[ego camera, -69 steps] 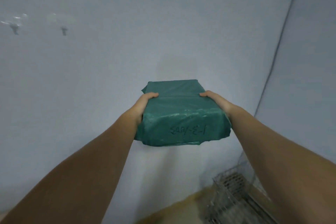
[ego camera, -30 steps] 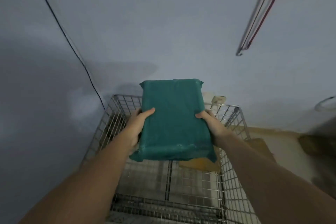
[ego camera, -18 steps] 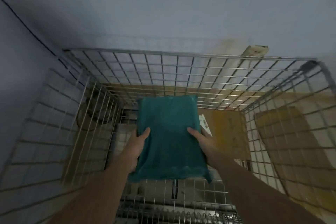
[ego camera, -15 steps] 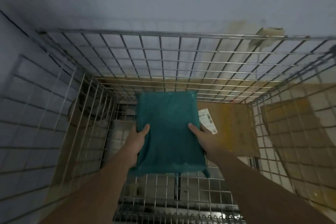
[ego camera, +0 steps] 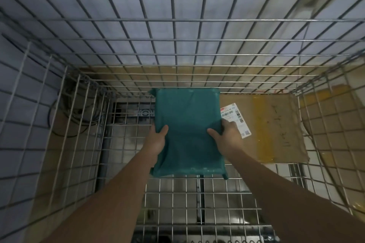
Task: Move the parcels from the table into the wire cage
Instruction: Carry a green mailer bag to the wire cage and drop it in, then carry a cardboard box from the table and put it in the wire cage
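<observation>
Wire cage [ego camera: 59,116] fills the view, seen from above; left wall mesh with a coil of dark cable [ego camera: 79,112] showing behind it. Left hand [ego camera: 157,140] closed on the left long edge of the green parcel [ego camera: 187,134], thumb on top, fingers hidden beneath. Parcel sits inside the cage walls, low over the mesh floor; cannot tell if it touches the floor yet. Right hand [ego camera: 227,136] closed on the right long edge, same thumb-over hold. Further right, a flat cardboard parcel [ego camera: 276,128] with a white barcode label [ego camera: 236,118] lies on the cage floor, and the green parcel's right edge overlaps it. Handling guess: glossy plastic mailer skin, likely a bit slick; wrap is loose at the corners, but the body keeps a flat rectangular shape, so something fairly stiff inside. Two-handed carry suggests moderate weight, not heavy. Best hold is mid-length on both long sides, as now, not the loose corner tails. Parcel looks close to set-down; release not yet done.
</observation>
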Demonstrator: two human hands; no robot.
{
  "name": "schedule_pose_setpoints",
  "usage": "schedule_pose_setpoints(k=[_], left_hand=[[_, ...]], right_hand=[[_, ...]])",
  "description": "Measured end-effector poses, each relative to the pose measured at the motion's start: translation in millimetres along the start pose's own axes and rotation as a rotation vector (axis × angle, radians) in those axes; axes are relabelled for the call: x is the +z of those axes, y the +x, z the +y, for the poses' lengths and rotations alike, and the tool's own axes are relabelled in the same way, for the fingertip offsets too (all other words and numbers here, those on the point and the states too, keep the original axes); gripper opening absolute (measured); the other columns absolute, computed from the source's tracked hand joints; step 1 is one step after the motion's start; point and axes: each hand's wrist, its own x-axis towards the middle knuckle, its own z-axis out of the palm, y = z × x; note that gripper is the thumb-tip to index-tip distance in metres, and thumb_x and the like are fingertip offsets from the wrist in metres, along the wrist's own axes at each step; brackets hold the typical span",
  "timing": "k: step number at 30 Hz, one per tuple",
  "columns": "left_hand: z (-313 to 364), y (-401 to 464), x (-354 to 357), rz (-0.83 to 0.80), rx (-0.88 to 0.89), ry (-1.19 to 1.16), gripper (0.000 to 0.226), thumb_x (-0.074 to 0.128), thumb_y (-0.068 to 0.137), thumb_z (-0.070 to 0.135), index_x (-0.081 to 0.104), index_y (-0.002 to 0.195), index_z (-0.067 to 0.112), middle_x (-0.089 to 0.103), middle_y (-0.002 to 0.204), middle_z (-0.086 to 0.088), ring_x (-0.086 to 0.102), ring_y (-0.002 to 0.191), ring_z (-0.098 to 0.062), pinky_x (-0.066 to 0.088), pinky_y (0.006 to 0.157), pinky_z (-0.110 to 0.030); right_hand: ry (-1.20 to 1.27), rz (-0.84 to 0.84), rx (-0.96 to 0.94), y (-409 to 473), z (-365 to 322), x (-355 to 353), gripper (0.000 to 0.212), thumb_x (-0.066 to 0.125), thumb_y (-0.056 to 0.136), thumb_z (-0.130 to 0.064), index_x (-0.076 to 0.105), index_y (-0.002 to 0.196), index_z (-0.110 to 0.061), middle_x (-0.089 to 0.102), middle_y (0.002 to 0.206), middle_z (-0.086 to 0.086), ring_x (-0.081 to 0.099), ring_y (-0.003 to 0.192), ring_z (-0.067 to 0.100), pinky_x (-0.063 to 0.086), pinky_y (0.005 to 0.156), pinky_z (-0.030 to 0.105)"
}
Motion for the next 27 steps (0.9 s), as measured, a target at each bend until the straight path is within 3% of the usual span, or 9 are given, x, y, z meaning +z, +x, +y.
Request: schedule_pose_setpoints(k=[4,7,9,13,15,17,20,23,27], left_hand=[[17.8,-14.8,-6.8,-0.111,0.036,0.223,0.040,0.057,0.105,0.012,0.049,0.142,0.024,0.063,0.133,0.001,0.065,0.104,-0.015,0.055,0.091,-0.031],[49.3,-53.4,-18.2,-0.144,0.107,0.412,0.047,0.064,0.100,0.007,0.045,0.136,0.029,0.062,0.132,-0.001,0.066,0.107,-0.019,0.056,0.089,-0.029],[81.3,-95.1,-29.7,-0.112,0.178,0.564,0.043,0.066,0.099,0.010,0.049,0.134,0.028,0.061,0.128,0.006,0.062,0.106,-0.015,0.052,0.078,-0.017],[173.3,-205.8,-61.4,-0.061,0.323,0.828,0.068,0.070,0.098,0.031,0.039,0.157,0.017,0.051,0.147,0.002,0.053,0.132,-0.020,0.041,0.105,-0.028],[229.2,-270.3,-88.5,0.021,0.371,0.891,0.079,0.070,0.094,0.049,0.035,0.160,0.023,0.044,0.159,-0.001,0.048,0.141,-0.026,0.042,0.115,-0.038],[287.8,-343.1,-116.5,0.071,0.450,0.927,0.075,0.065,0.087,0.066,0.048,0.151,0.032,0.056,0.149,0.002,0.058,0.132,-0.025,0.051,0.107,-0.041],[375.5,-471.7,-162.9,0.227,0.529,1.006,0.077,0.060,0.094,0.064,0.035,0.160,0.034,0.041,0.162,0.001,0.049,0.141,-0.028,0.042,0.113,-0.037],[438.3,-598.2,-210.3,0.447,0.538,1.055,0.086,0.054,0.095,0.070,0.022,0.165,0.030,0.022,0.171,-0.004,0.031,0.153,-0.030,0.029,0.121,-0.044],[471.0,-764.8,-267.3,0.746,0.562,1.045,0.087,0.051,0.094,0.074,0.025,0.164,0.030,0.025,0.171,-0.003,0.032,0.153,-0.029,0.027,0.123,-0.047]], right_hand=[[-0.025,-0.054,0.076,-5.3,-12.4,-7.1,0.058,0.068,0.100,-0.024,0.041,0.150,-0.017,0.065,0.136,0.012,0.063,0.121,0.036,0.053,0.098,0.043],[-0.114,-0.128,0.057,-26.1,-40.1,-37.9,0.061,0.064,0.103,-0.024,0.036,0.156,-0.014,0.060,0.145,0.013,0.059,0.128,0.034,0.045,0.093,0.033],[-0.209,-0.153,-0.026,-48.3,-70.8,-71.6,0.063,0.063,0.103,-0.031,0.037,0.158,-0.017,0.056,0.149,0.010,0.058,0.128,0.030,0.046,0.095,0.033],[-0.445,-0.245,-0.217,-110.5,-178.6,-163.8,0.072,0.057,0.103,-0.048,0.027,0.164,-0.025,0.043,0.162,0.010,0.054,0.136,0.032,0.049,0.106,0.040],[-0.542,-0.273,-0.337,-153.0,-253.6,-217.1,0.076,0.057,0.102,-0.054,0.024,0.165,-0.028,0.037,0.166,0.008,0.048,0.142,0.032,0.045,0.113,0.043],[-0.611,-0.276,-0.467,-202.2,-326.3,-270.1,0.079,0.054,0.102,-0.058,0.021,0.166,-0.026,0.033,0.168,0.007,0.041,0.149,0.030,0.038,0.119,0.043],[-0.625,-0.235,-0.650,-288.1,-435.1,-342.9,0.079,0.049,0.102,-0.061,0.019,0.166,-0.026,0.032,0.169,0.006,0.036,0.151,0.030,0.031,0.122,0.042],[-0.637,-0.150,-0.828,-383.1,-526.6,-407.4,0.077,0.047,0.103,-0.062,0.021,0.166,-0.026,0.031,0.170,0.005,0.031,0.154,0.028,0.027,0.124,0.043],[-0.655,-0.033,-1.042,-510.9,-616.9,-473.2,0.078,0.047,0.102,-0.064,0.023,0.165,-0.025,0.031,0.169,0.005,0.028,0.156,0.028,0.025,0.125,0.045]])
